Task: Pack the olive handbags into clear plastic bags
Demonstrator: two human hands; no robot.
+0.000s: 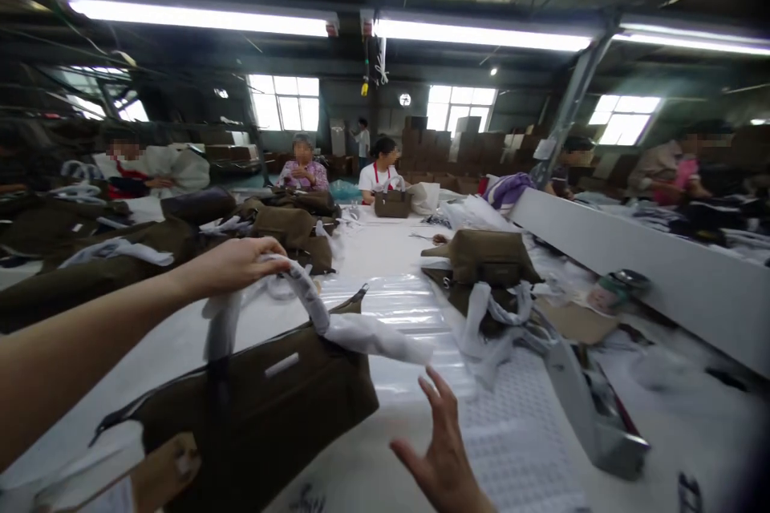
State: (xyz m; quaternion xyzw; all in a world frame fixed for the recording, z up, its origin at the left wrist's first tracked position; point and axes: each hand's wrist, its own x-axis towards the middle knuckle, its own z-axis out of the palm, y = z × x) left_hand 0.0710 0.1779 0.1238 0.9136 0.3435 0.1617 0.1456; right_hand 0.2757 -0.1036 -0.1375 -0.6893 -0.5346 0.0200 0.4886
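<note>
A dark olive handbag [282, 409] stands tilted at the table's near left, with a small pale plate on its upper front. White wrapping covers its handle [310, 296], and a loose white end of wrap [378, 337] sticks out to the right. My left hand [241, 264] is closed on the top of the wrapped handle. Below the tip of that loose end is my right hand [436, 449], its fingers spread and nothing in it. A brown cardboard tag [165, 469] lies against the bag's lower left.
Clear plastic bags [403, 321] lie mid-table, with bubble wrap [517, 433] nearer me. To the right are more olive bags [493, 256], a metal tool tray [593, 409] and a jar [617, 288]. Olive bags [289, 228] pile up leftward. Several people sit beyond; a white partition [638, 264] runs along the right.
</note>
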